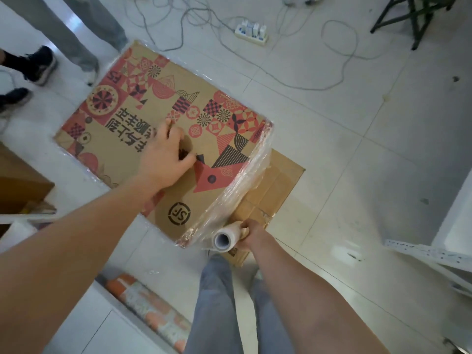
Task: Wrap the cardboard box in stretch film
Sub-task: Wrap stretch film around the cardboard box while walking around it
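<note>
White tile floor (357,123) w/ cables (339,70), power strip (251,33).

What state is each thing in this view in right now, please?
cardboard box: closed, film along its sides, top bare.
stretch film roll: partly unrolled, film stretched to the box's near corner.
left hand: resting on the box top.
right hand: gripping the roll.
power strip: on the floor, plugs inserted.

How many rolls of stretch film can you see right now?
1: the stretch film roll in the right hand, at the cardboard box's near corner. Others may be out of view.
</note>
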Demonstrator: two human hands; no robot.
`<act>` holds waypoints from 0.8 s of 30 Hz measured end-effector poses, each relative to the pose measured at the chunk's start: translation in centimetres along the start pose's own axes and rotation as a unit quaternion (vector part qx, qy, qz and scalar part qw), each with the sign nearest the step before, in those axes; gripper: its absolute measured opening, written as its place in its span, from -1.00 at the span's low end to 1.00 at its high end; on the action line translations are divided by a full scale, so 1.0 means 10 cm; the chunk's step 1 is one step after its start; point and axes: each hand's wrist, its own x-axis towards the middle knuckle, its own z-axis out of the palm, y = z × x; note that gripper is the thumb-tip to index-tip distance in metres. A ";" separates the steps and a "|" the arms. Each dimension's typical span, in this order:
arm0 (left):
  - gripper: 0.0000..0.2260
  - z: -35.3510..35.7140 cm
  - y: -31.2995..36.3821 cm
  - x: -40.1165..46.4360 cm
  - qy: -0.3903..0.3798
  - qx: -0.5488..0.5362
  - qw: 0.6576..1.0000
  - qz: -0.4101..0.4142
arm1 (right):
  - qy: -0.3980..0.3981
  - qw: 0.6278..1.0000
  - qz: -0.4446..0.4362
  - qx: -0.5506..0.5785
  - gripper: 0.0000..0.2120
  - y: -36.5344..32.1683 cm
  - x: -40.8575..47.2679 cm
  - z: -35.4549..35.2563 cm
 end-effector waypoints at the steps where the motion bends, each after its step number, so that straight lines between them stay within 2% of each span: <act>1: -0.56 0.08 0.06 0.00 0.010 -0.004 1.000 -0.025 | 0.013 0.999 0.023 0.023 -0.78 -0.04 0.02 -0.01; 4: -0.46 0.25 0.11 -0.01 0.032 0.003 0.997 -0.063 | -0.027 0.999 0.045 0.004 -0.62 -0.11 0.09 0.08; 6: -0.47 0.25 0.10 -0.01 0.042 -0.005 0.997 -0.061 | -0.054 0.997 0.046 -0.016 -0.55 -0.10 0.11 0.21; 8: -0.51 0.22 0.12 -0.03 0.053 -0.012 0.997 -0.052 | -0.074 0.997 0.023 -0.007 -0.60 -0.10 0.09 0.26; 11: -0.52 0.20 0.17 -0.03 0.052 -0.015 0.997 -0.053 | -0.051 0.997 -0.011 -0.050 -0.72 -0.16 0.15 0.15; 13: -0.50 0.21 0.16 -0.02 0.047 -0.014 0.997 -0.056 | 0.008 0.998 0.001 -0.058 -0.63 -0.24 0.20 0.05; 15: -0.46 0.21 0.14 -0.02 0.040 -0.012 0.998 -0.055 | 0.033 0.998 0.017 -0.059 -0.54 -0.33 0.25 0.03; 18: -0.45 0.21 0.14 -0.02 0.034 -0.018 0.998 -0.055 | 0.062 0.995 0.033 -0.074 -0.55 -0.44 0.22 0.09; 21: -0.49 0.21 0.13 -0.01 0.035 -0.019 0.998 -0.055 | 0.013 0.996 0.013 -0.083 -0.47 -0.48 0.20 0.17; 24: -0.51 0.23 0.12 0.00 0.031 -0.013 0.998 -0.047 | -0.012 0.998 0.048 -0.041 -0.34 -0.47 0.28 0.14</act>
